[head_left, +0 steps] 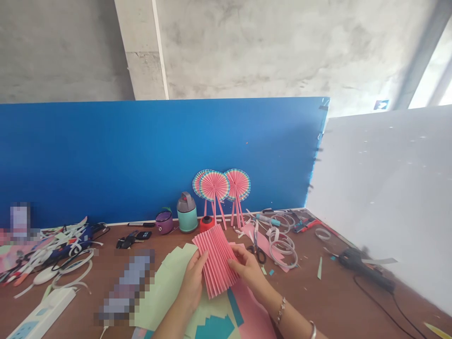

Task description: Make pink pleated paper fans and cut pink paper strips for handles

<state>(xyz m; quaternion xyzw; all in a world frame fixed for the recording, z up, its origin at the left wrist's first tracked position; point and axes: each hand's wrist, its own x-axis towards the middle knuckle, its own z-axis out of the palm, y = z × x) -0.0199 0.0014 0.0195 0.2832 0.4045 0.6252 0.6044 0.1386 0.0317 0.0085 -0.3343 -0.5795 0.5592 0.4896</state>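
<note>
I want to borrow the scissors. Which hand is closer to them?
Right. The right hand holds the pleated pink paper just beside the scissors; the left hand holds the paper's other edge, farther away.

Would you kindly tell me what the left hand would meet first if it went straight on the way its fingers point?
The left hand holds the pink pleated paper in its grip, so that comes first. Beyond it, the line seems to lead to the small red pot, though depth is unclear.
</note>
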